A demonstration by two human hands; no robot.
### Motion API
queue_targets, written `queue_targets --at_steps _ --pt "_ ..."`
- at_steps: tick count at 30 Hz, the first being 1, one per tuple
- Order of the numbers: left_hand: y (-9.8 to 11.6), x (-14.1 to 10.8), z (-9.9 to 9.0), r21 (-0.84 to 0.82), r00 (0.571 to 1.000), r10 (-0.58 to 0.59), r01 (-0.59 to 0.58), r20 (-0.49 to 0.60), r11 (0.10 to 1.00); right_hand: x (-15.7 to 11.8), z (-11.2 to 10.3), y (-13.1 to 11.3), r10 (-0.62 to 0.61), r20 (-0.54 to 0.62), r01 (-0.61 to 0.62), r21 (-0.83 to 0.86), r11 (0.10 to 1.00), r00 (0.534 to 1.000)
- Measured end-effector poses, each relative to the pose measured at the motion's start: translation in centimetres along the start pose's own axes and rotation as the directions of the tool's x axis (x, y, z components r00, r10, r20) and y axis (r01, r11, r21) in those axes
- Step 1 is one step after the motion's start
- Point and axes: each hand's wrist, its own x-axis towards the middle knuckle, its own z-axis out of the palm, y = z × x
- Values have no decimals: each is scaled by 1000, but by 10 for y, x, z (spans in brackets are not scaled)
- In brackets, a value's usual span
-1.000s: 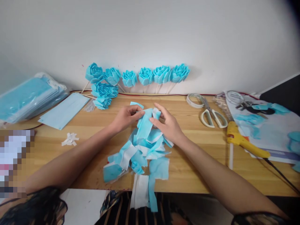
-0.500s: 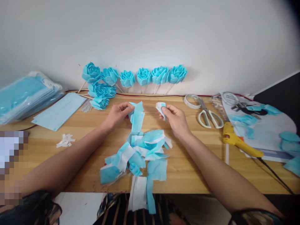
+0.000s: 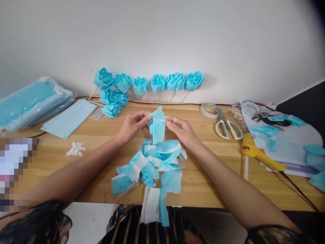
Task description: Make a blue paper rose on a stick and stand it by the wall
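Observation:
A light blue fabric strip (image 3: 158, 130) hangs between my two hands over the middle of the table. My left hand (image 3: 135, 126) pinches its upper left part, where a pointed end sticks up. At the strip's upper right edge, the fingertips of my right hand (image 3: 181, 130) are pressed together on a piece of the fabric. Below lies a loose heap of blue and white fabric scraps (image 3: 149, 162), and a white strip (image 3: 151, 205) with a narrow blue one hangs over the table's front edge.
Several blue fabric flowers (image 3: 157, 83) on sticks lean on the wall. Bagged masks (image 3: 33, 101) and flat blue sheets (image 3: 69, 118) lie left, near white bits (image 3: 75, 149). Tape (image 3: 209, 110), scissors (image 3: 228, 127) and a yellow glue gun (image 3: 261, 156) are on the right.
My right hand has moved left, bringing its folded piece up against the strip in my left hand. My left hand has shifted slightly right, and the view has turned a little left.

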Motion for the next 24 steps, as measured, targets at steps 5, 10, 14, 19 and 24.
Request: queue_targets --at_steps 5,10,14,19,24 --pt "-3 -1 2 22 1000 -5 6 -24 1000 -1 4 3 -6 -8 6 -91 996 1000" --pt "-13 5 -10 21 980 -44 49 -193 999 -1 -6 7 -54 -144 40 -95 995 988" --pt "-23 13 -24 278 989 -18 58 -144 959 3 -14 18 -24 -205 18 -28 999 979" --pt "-12 12 -23 740 906 406 -189 -122 646 6 -14 23 -30 -214 22 -40 999 976" --pt "6 0 4 486 980 195 -193 47 852 5 -8 15 -46 -178 39 -42 998 983"
